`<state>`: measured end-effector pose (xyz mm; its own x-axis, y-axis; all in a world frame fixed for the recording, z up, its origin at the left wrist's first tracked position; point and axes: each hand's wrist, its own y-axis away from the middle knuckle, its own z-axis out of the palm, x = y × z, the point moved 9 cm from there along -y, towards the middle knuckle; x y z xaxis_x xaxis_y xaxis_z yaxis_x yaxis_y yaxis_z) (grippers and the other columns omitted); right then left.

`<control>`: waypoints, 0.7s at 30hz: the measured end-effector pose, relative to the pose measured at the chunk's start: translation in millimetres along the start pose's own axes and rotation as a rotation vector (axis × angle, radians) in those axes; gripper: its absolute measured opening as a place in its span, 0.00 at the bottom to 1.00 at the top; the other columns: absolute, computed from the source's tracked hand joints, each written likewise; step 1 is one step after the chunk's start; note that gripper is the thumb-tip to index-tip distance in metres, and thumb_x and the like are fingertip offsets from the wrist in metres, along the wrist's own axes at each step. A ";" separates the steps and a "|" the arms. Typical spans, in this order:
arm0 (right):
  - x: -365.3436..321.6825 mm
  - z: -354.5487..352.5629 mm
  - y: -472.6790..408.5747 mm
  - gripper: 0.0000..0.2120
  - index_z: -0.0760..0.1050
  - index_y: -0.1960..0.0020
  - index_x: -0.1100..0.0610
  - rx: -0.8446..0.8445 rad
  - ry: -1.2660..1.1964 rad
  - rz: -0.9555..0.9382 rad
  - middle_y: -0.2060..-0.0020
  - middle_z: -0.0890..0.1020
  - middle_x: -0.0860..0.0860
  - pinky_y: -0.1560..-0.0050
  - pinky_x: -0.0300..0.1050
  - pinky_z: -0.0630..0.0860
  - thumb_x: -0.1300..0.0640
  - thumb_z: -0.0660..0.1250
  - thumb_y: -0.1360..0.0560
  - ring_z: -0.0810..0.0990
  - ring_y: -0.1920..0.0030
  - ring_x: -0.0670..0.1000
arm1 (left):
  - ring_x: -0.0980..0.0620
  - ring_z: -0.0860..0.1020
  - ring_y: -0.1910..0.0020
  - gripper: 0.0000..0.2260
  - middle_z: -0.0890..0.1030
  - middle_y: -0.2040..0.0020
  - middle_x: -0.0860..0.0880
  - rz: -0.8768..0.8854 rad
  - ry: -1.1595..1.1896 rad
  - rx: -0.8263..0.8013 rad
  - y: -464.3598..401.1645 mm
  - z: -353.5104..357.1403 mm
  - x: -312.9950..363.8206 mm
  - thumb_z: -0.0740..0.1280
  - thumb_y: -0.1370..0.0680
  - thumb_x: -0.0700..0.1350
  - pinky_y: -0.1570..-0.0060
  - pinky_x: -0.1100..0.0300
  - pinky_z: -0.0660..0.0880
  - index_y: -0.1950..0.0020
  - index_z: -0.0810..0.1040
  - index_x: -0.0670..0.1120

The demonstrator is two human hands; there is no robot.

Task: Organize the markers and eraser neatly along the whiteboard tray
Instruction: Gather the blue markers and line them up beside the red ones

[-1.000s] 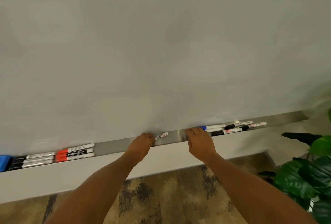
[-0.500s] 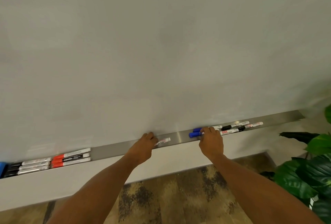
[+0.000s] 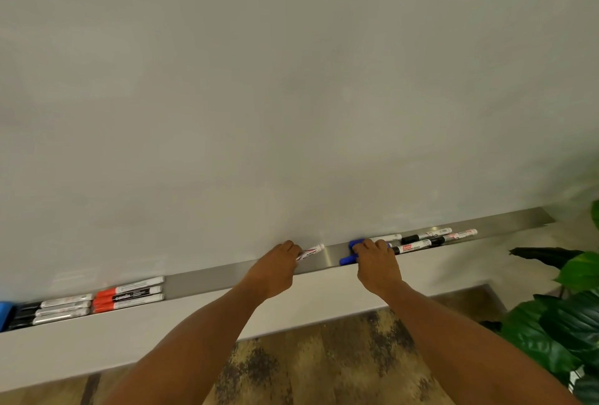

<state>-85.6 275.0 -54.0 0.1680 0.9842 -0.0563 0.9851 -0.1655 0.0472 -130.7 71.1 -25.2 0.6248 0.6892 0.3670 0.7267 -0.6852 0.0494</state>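
A long metal tray (image 3: 207, 280) runs under the whiteboard. My left hand (image 3: 275, 270) is closed on a white marker (image 3: 312, 250) that sticks out to the right of my fingers. My right hand (image 3: 376, 263) rests on two blue-capped markers (image 3: 348, 259), fingers curled over them. Right of that hand lies a loose cluster of black-capped and white markers (image 3: 421, 241). At the tray's left end three red-capped markers (image 3: 128, 297) and three black-capped markers (image 3: 52, 310) lie in tidy stacks beside a blue eraser (image 3: 5, 312).
The whiteboard (image 3: 291, 97) fills the upper view. A leafy green plant (image 3: 564, 317) stands at the lower right, close to my right forearm. Patterned brown floor (image 3: 324, 369) lies below the white ledge (image 3: 129, 343).
My right hand moved right onto the blue-capped markers and drew them left, out of the cluster. My left hand kept its hold on the white marker and lifted it slightly.
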 end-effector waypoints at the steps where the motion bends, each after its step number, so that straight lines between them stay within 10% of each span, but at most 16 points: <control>1: -1.5 2.2 -0.3 0.16 0.71 0.36 0.52 -0.008 0.026 -0.019 0.40 0.75 0.52 0.40 0.50 0.68 0.58 0.62 0.24 0.71 0.41 0.56 | 0.46 0.75 0.50 0.14 0.75 0.45 0.45 -0.004 0.005 0.001 -0.5 0.0 -0.3 0.60 0.25 0.35 0.50 0.51 0.75 0.40 0.73 0.44; 21: -11.9 -17.4 -6.9 0.19 0.74 0.39 0.58 0.124 -0.193 -0.284 0.46 0.78 0.57 0.43 0.50 0.73 0.69 0.66 0.28 0.77 0.48 0.56 | 0.46 0.78 0.58 0.08 0.80 0.54 0.48 -0.169 0.188 0.022 -11.6 -2.3 -20.0 0.62 0.23 0.40 0.57 0.54 0.75 0.47 0.75 0.51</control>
<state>-95.0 265.5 -36.3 -0.1209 0.9637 -0.2379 0.9884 0.0948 -0.1183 -152.3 64.7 -31.0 0.4316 0.7360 0.5215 0.8234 -0.5576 0.1055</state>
